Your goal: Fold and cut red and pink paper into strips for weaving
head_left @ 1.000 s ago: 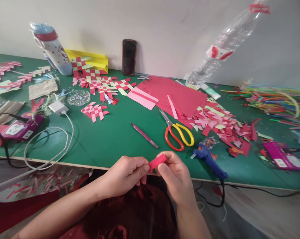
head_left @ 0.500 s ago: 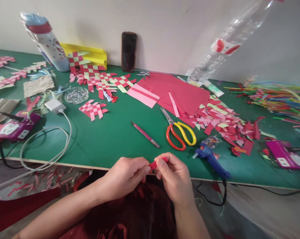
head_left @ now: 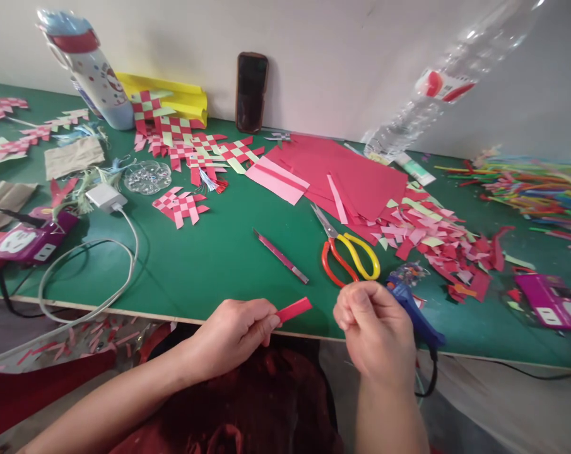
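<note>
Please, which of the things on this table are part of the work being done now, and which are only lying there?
In the work:
red strip, pinched in the left hand
glue gun, nearest the curled right hand; probably in use

Only lying there:
scissors
phone
flask
charger

One pair of orange-and-yellow-handled steel scissors (head_left: pixel 346 255), one blue plastic glue gun (head_left: pixel 422 318), one slim pink craft knife (head_left: pixel 280 255). Two purple plastic power strips (head_left: pixel 27 239)! One dark phone (head_left: pixel 251 92), one clear plastic bottle (head_left: pixel 436 94), one folded red paper strip (head_left: pixel 292 309).
</note>
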`<state>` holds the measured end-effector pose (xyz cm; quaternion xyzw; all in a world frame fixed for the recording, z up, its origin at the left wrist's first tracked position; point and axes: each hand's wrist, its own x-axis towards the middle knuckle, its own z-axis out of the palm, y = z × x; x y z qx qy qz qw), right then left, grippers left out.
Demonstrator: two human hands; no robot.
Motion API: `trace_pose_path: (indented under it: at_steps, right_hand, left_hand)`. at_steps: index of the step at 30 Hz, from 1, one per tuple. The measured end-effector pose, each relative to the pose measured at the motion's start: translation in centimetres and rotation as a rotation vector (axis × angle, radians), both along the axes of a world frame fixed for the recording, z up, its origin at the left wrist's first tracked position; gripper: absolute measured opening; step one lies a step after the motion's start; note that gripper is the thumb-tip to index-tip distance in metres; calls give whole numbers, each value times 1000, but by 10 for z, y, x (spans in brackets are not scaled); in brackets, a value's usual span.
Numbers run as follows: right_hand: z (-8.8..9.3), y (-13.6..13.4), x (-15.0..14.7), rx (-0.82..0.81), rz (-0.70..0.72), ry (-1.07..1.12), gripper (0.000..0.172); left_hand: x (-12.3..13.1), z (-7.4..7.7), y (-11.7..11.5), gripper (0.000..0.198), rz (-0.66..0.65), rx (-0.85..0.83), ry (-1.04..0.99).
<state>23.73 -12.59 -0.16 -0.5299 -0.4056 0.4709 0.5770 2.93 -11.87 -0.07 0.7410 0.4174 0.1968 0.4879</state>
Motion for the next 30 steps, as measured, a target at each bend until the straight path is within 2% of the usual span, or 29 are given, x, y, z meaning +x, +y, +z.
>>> trace_pose_path:
  at_steps: [3, 5, 8, 13, 17, 23, 30]
  right_hand:
    - [3, -2, -8, -139, 262, -88, 40]
    - [1, -5, -18, -164, 351, -149, 33]
    - [-5, -7, -23, -109, 277, -177, 29]
    - [-7, 0, -3, -2, 124, -34, 20]
    - [-1, 3, 3, 62, 100, 17, 16]
    - [9, 2, -3, 125, 109, 42, 15]
    - [11, 1, -10, 108, 91, 111, 17]
  left_hand:
    - [3, -1, 0, 34, 25, 13, 0]
    - [6, 2, 1, 33, 37, 37, 6]
    - [6, 7, 3, 32, 52, 37, 10]
    - [-9, 13, 5, 29, 64, -121, -33]
    - [-16, 14, 4, 24, 98, -264, -115]
    - [-21, 14, 3, 27, 69, -503, -326]
    - [-21, 11, -1, 26, 148, -563, -394]
